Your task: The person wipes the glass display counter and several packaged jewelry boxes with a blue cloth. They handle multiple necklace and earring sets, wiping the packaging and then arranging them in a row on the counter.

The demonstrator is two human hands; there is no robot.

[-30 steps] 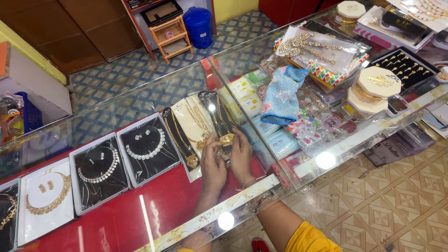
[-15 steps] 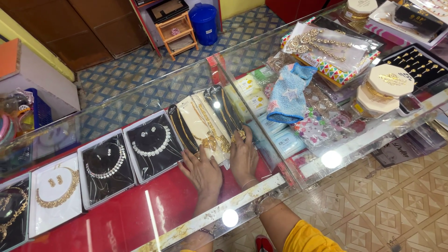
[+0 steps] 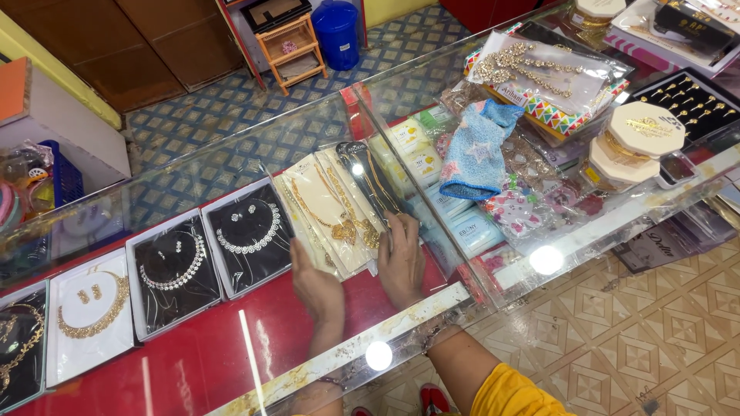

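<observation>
- Left hand (image 3: 314, 286): bare, no glove; no ring could be made out.
- Right hand (image 3: 402, 262): likewise bare, forearm uncovered to the elbow.
- Sleeve (image 3: 515, 393): short, plain yellow cloth, ended above the right elbow.
- Footwear (image 3: 433, 399): red, glimpsed below.

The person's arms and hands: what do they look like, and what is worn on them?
Both hands are bare: the left hand and the right hand show no gloves, and no rings or bracelets can be made out through the glass. The forearms are uncovered. A yellow sleeve covers the right upper arm. The left arm shows no sleeve in view.
</observation>
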